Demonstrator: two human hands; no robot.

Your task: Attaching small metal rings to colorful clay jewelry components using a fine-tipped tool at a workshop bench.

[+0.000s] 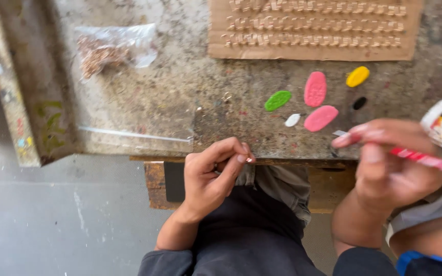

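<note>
The left hand (212, 176) pinched a tiny object, too small to identify, between thumb and fingertips at the counter (180, 97) edge. The right hand (390, 166) gripped a red striped tool (428, 161), its tip blurred. Beyond lay pink, green, yellow and white paint blobs (315, 89), a cardboard sheet (313, 28) with rows of small pieces, and a plastic bag (113, 48).

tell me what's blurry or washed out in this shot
Head view: the right hand and its red-striped stick are smeared by motion blur; the left hand is sharper; the cardboard sheet and plastic bag at the top look soft; the far left edge is overexposed; light on the worktable is even, with faint shadows.
</note>
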